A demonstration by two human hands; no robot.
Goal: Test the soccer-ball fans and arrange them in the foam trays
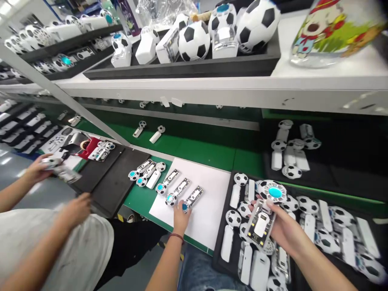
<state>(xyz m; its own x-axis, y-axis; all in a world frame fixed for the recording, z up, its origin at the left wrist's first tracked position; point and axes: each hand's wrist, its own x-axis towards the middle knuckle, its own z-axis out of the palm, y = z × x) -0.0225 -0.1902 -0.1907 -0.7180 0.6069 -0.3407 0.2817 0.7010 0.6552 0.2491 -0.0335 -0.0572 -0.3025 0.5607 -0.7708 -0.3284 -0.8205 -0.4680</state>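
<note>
Grips an open fan in the right hand, fingers curled round its clear body, just above the black tray of ball-patterned parts. Pinches with the left hand the round head of the nearest fan unit, last in a row of three on the white sheet. Further left, well apart, a co-worker's hands.

Logged left hand at 6 o'clock, palm down, fingers bunched toward 12, grip unclear; left forearm extended straight up from 6. Logged right hand at 4 o'clock, palm up, fingers curled closed; right forearm angled in from 5.
</note>
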